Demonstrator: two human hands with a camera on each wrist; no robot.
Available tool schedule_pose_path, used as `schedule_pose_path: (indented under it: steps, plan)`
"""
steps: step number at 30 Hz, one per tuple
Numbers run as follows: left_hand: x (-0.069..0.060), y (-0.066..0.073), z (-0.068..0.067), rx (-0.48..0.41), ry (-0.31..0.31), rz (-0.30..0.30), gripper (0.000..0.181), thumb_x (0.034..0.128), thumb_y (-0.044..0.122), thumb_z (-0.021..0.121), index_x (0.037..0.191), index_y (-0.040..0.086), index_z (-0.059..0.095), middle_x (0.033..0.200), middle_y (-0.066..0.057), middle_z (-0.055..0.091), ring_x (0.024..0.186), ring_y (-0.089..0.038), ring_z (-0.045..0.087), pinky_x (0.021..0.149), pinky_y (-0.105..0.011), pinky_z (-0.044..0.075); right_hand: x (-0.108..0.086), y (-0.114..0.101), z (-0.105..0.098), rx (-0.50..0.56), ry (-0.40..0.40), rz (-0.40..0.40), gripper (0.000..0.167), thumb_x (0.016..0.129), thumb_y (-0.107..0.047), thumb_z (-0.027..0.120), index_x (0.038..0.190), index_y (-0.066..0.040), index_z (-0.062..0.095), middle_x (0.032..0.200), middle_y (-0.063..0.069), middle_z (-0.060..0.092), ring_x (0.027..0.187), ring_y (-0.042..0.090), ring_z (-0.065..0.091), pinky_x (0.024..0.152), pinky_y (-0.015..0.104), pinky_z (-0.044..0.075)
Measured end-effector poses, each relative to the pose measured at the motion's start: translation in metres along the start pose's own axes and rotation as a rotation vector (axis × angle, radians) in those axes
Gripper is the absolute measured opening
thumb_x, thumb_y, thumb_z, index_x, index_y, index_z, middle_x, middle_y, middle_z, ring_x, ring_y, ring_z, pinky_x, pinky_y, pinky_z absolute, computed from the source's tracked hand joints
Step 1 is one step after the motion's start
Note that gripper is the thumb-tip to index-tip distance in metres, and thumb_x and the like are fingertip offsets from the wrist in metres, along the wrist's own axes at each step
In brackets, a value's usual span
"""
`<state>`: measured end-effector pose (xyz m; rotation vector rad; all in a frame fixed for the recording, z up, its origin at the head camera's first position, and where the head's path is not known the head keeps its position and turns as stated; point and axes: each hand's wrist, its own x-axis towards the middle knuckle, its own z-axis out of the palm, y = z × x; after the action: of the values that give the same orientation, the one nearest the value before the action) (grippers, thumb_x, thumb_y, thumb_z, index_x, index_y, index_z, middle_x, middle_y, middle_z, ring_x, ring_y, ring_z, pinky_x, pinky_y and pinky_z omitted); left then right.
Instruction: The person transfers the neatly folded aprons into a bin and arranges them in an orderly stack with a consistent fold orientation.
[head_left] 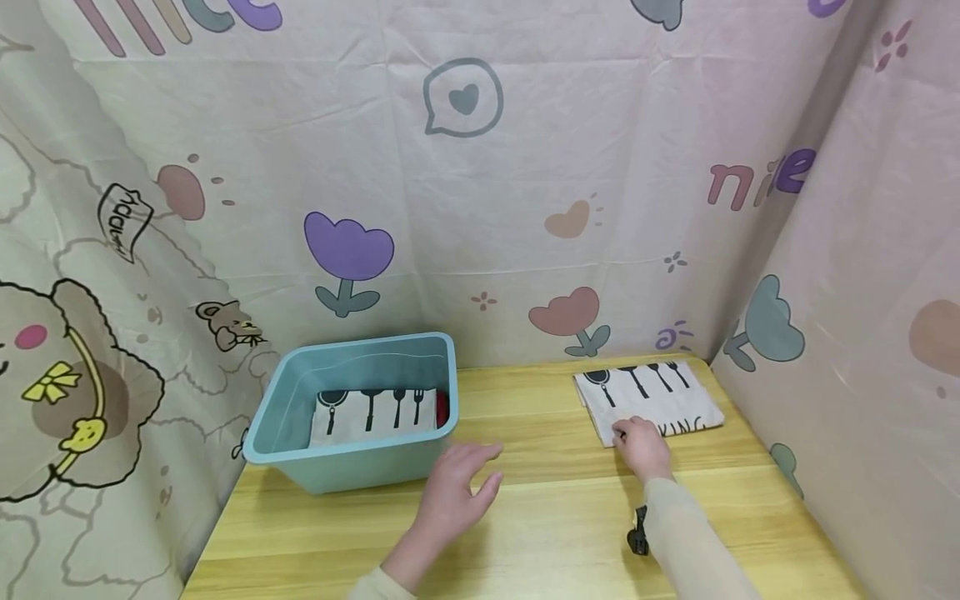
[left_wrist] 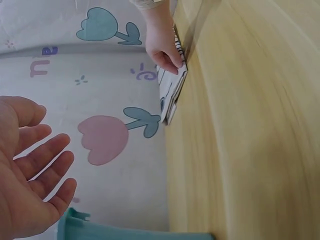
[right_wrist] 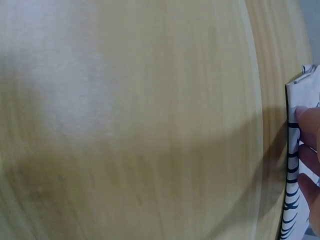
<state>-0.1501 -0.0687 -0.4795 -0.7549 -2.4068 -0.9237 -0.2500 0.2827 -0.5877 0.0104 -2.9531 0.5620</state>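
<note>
A folded white cloth (head_left: 652, 400) with black kitchen-utensil prints and lettering lies at the back right of the wooden table. At its near edge is my right hand (head_left: 643, 448), its fingertips touching the cloth; whether they pinch the fabric is hidden. In the right wrist view, fingers (right_wrist: 309, 120) rest along the cloth's dark-lined edge (right_wrist: 291, 105). My left hand (head_left: 457, 492) hovers near the right front corner of a blue bin (head_left: 352, 467), holding nothing, with fingers spread and loosely bent. A similar folded cloth (head_left: 382, 414) lies inside the bin.
Beside the cloth in the bin shows a red item (head_left: 442, 408), mostly hidden. A black strap-like piece (head_left: 638, 533) is at my right wrist. Printed curtains (head_left: 480, 192) hang behind the wooden table (head_left: 540, 517) and at both sides.
</note>
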Motion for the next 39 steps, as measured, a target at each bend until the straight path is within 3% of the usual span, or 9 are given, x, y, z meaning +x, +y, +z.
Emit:
schedule_pose_path:
  steps: [11, 17, 21, 25, 30, 39]
  plan:
    - [0.001, -0.002, 0.017, -0.122, -0.016, -0.209, 0.033, 0.0882, 0.013, 0.074, 0.120, 0.010, 0.070, 0.110, 0.003, 0.071, 0.102, -0.017, 0.063, 0.090, -0.041, 0.051, -0.014, -0.019, 0.006, 0.004, 0.073, -0.020, 0.020, 0.085, -0.013, 0.076, 0.104, -0.006, 0.074, 0.096, 0.010, 0.064, 0.090, 0.032, 0.060, 0.074, 0.049, 0.053]
    - [0.002, -0.006, 0.027, -0.205, -0.039, -0.314, 0.033, 0.0908, 0.013, 0.072, 0.124, 0.011, 0.068, 0.109, 0.002, 0.070, 0.102, -0.017, 0.063, 0.089, -0.041, 0.052, -0.023, -0.035, 0.013, -0.012, 0.076, -0.036, 0.019, 0.085, -0.014, 0.076, 0.102, -0.008, 0.075, 0.093, 0.008, 0.064, 0.086, 0.030, 0.060, 0.070, 0.046, 0.054]
    - [0.003, -0.009, 0.032, -0.318, -0.044, -0.409, 0.031, 0.0927, 0.012, 0.069, 0.124, 0.009, 0.068, 0.110, -0.001, 0.071, 0.102, -0.021, 0.063, 0.087, -0.043, 0.053, -0.027, -0.045, 0.017, -0.022, 0.076, -0.050, 0.019, 0.084, -0.016, 0.078, 0.101, -0.009, 0.075, 0.091, 0.006, 0.064, 0.085, 0.027, 0.060, 0.070, 0.044, 0.054]
    - [0.003, -0.012, 0.036, -0.437, -0.031, -0.508, 0.030, 0.0937, 0.012, 0.068, 0.123, 0.006, 0.067, 0.109, -0.005, 0.071, 0.102, -0.023, 0.063, 0.083, -0.036, 0.052, -0.031, -0.053, 0.022, -0.027, 0.083, -0.067, 0.021, 0.082, -0.016, 0.079, 0.101, -0.009, 0.074, 0.089, 0.004, 0.063, 0.082, 0.025, 0.058, 0.069, 0.042, 0.053]
    - [0.003, -0.014, 0.041, -0.499, -0.014, -0.556, 0.031, 0.0937, 0.011, 0.068, 0.124, 0.003, 0.066, 0.108, -0.007, 0.071, 0.101, -0.025, 0.063, 0.079, -0.027, 0.052, -0.037, -0.062, 0.029, -0.037, 0.105, -0.092, 0.021, 0.081, -0.016, 0.080, 0.100, -0.010, 0.075, 0.088, 0.004, 0.063, 0.080, 0.024, 0.058, 0.068, 0.041, 0.053]
    - [0.003, -0.018, 0.049, -0.552, 0.020, -0.642, 0.034, 0.0931, 0.013, 0.069, 0.124, 0.000, 0.065, 0.107, -0.009, 0.071, 0.099, -0.024, 0.063, 0.080, -0.030, 0.050, -0.046, -0.085, 0.037, -0.030, 0.127, -0.195, 0.021, 0.079, -0.014, 0.081, 0.099, -0.009, 0.075, 0.086, 0.003, 0.064, 0.078, 0.022, 0.058, 0.068, 0.038, 0.052]
